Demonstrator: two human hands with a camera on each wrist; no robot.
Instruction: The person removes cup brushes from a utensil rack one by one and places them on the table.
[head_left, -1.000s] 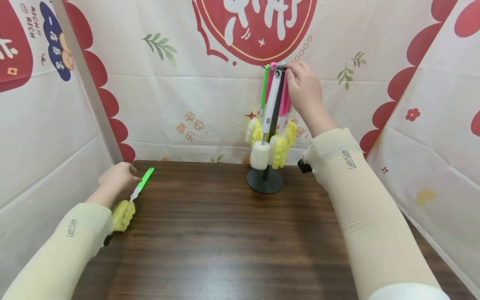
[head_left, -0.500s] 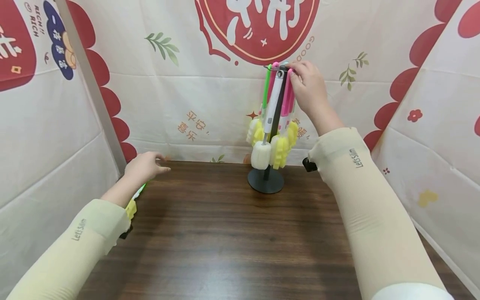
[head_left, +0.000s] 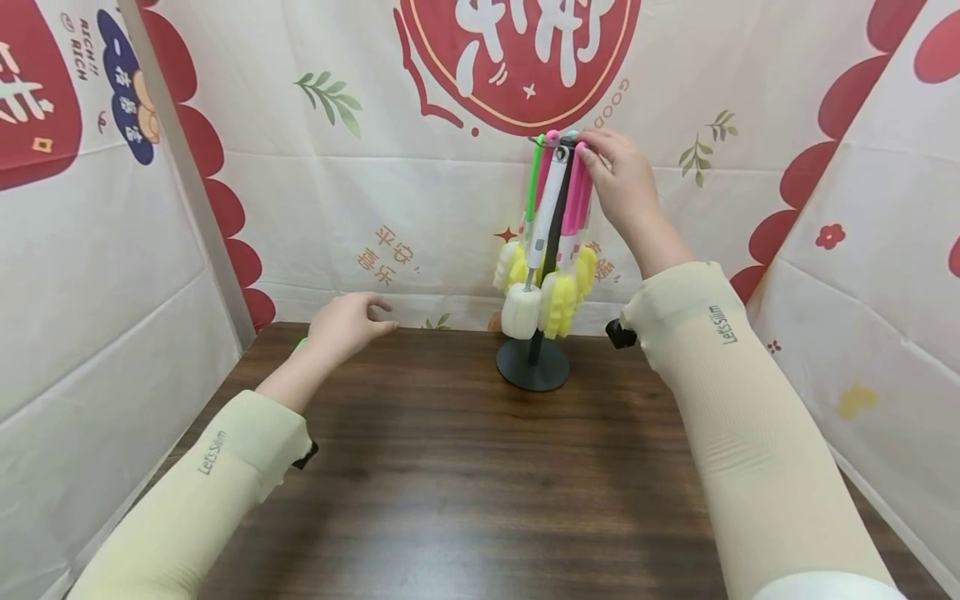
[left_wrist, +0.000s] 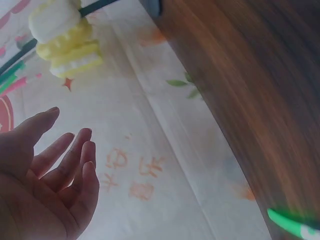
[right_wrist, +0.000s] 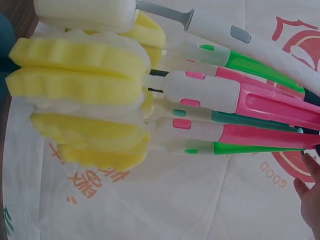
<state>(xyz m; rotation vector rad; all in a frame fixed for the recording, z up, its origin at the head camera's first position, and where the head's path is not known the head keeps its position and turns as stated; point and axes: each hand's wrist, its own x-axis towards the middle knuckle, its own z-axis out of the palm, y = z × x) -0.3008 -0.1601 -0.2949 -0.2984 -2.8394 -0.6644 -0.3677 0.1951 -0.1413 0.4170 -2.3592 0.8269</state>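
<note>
A black stand [head_left: 533,367] holds several hanging sponge cleaning brushes with white, green and pink handles. One brush with a white handle [head_left: 548,208] hangs in front, its white sponge [head_left: 521,311] facing me. Fingertips of my right hand [head_left: 624,183] grip the stand's top, beside a pink handle [head_left: 577,192]; the right wrist view shows part of this hand [right_wrist: 312,195] at its edge. My left hand [head_left: 341,327] is over the table's far left, fingers loosely bent, holding nothing. Behind it lies a brush with a green handle [left_wrist: 290,225], mostly hidden by the arm in the head view.
The dark wooden table [head_left: 435,467] reaches back to a printed cloth wall [head_left: 300,208]. More cloth walls stand on the left [head_left: 105,275] and on the right [head_left: 900,250]. Yellow sponge heads [right_wrist: 80,60] crowd around the stand's pole.
My left hand has let go of the green-handled brush, leaving it on the table, and has moved right and away from it. The right hand stays at the stand's top.
</note>
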